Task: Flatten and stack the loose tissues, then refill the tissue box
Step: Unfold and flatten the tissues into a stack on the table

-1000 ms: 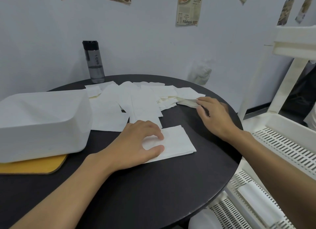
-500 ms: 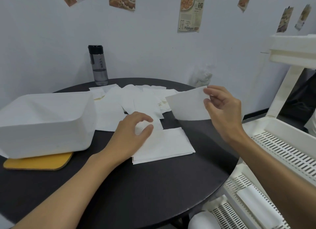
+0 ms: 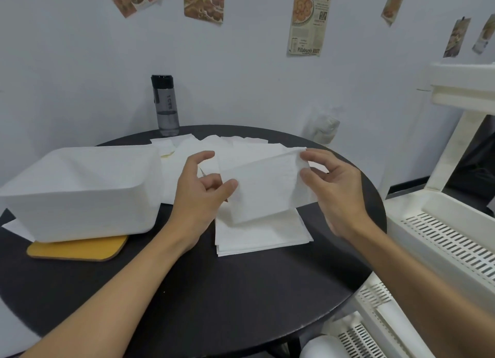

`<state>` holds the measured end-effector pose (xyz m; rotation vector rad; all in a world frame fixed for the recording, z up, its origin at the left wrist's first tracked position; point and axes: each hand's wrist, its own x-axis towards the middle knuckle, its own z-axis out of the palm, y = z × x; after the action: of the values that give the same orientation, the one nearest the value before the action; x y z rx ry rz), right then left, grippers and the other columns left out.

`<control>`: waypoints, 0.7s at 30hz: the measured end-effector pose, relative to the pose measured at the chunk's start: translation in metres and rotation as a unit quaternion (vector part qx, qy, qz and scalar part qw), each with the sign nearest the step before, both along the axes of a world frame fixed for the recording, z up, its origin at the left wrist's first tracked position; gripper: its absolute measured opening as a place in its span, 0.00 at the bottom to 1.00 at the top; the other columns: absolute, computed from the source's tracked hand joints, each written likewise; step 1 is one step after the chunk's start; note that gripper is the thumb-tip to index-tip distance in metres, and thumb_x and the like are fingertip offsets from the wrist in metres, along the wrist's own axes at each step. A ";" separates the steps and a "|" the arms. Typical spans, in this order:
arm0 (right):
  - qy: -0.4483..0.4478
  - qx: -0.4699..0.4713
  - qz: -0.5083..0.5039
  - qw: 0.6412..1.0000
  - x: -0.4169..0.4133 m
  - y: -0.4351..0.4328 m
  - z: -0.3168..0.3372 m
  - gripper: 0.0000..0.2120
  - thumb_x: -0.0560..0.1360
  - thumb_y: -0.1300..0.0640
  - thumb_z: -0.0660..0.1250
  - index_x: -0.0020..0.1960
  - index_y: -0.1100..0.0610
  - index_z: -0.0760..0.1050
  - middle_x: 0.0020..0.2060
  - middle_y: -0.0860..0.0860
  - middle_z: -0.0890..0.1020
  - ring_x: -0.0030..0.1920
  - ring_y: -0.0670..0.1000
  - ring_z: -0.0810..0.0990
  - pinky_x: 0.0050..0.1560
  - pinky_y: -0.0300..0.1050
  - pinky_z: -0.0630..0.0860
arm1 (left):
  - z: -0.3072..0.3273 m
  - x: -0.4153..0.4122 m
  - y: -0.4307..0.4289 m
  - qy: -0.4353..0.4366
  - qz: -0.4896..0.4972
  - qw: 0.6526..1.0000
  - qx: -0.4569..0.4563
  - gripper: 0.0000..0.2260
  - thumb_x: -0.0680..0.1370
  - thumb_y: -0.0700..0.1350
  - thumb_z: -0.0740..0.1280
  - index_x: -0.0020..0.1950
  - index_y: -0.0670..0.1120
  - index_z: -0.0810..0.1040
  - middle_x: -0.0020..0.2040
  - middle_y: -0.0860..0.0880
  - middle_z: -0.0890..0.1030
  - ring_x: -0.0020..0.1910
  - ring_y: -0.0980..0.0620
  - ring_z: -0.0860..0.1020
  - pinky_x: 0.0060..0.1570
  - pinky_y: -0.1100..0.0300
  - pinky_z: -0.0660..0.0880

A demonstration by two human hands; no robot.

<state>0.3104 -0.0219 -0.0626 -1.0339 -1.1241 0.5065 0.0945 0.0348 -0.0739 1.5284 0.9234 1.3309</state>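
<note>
A white tissue (image 3: 263, 190) hangs in the air above a neat stack of flattened tissues (image 3: 263, 233) on the round black table (image 3: 214, 304). My right hand (image 3: 334, 189) pinches the tissue's upper right corner. My left hand (image 3: 199, 194) pinches its left edge between thumb and fingers. Several loose tissues (image 3: 241, 150) lie spread behind the hands. The white tissue box (image 3: 80, 191) stands upside down at the left, over a yellow lid (image 3: 77, 249).
A grey water bottle (image 3: 166, 106) stands at the table's far edge near the wall. A white slotted plastic rack (image 3: 450, 240) sits close on the right, next to the table edge.
My right hand lifted a loose tissue from the pile and carried it left over the stack. My left hand rose off the stack and took hold of the tissue's left edge.
</note>
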 end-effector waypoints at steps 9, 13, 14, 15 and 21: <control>-0.060 -0.102 0.017 0.993 0.007 -0.002 -0.010 0.14 0.76 0.69 0.69 0.57 0.55 0.81 0.46 0.51 0.87 0.47 0.48 0.85 0.50 0.41 0.81 | -0.002 -0.005 -0.004 0.034 -0.017 0.999 0.030 0.20 0.76 0.37 0.73 0.60 0.55 0.71 0.47 0.45 0.83 0.41 0.44 0.84 0.43 0.58 0.80; -0.121 -0.141 0.022 0.982 0.012 -0.003 -0.020 0.10 0.75 0.64 0.71 0.54 0.51 0.82 0.34 0.55 0.82 0.39 0.50 0.77 0.48 0.46 0.75 | -0.003 -0.011 -0.005 0.079 -0.015 0.996 0.038 0.17 0.76 0.37 0.73 0.59 0.52 0.74 0.56 0.50 0.79 0.34 0.54 0.79 0.38 0.63 0.78; -0.139 -0.148 0.024 0.979 0.013 -0.004 -0.022 0.10 0.76 0.63 0.71 0.54 0.51 0.82 0.32 0.50 0.80 0.38 0.49 0.77 0.47 0.45 0.75 | -0.004 -0.012 -0.005 0.092 -0.016 0.995 0.042 0.17 0.76 0.37 0.73 0.59 0.52 0.74 0.57 0.51 0.78 0.32 0.56 0.77 0.37 0.64 0.77; -0.155 -0.155 0.027 0.975 0.014 -0.004 -0.023 0.10 0.76 0.63 0.71 0.54 0.51 0.81 0.30 0.45 0.79 0.38 0.48 0.77 0.47 0.43 0.75 | -0.005 -0.013 -0.005 0.104 -0.017 0.993 0.044 0.16 0.76 0.37 0.73 0.58 0.52 0.75 0.58 0.52 0.77 0.31 0.56 0.76 0.36 0.65 0.77; -0.260 -0.194 0.039 0.945 0.018 -0.004 -0.031 0.11 0.75 0.63 0.72 0.55 0.52 0.80 0.33 0.46 0.74 0.34 0.45 0.73 0.39 0.32 0.69 | -0.012 -0.018 -0.004 0.216 -0.037 0.974 0.055 0.16 0.76 0.40 0.72 0.57 0.58 0.75 0.59 0.56 0.74 0.32 0.58 0.73 0.39 0.65 0.72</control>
<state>0.3289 -0.0259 -0.0937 -1.5290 -1.5752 0.5457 0.0763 0.0309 -0.0862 1.9662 1.0588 1.0259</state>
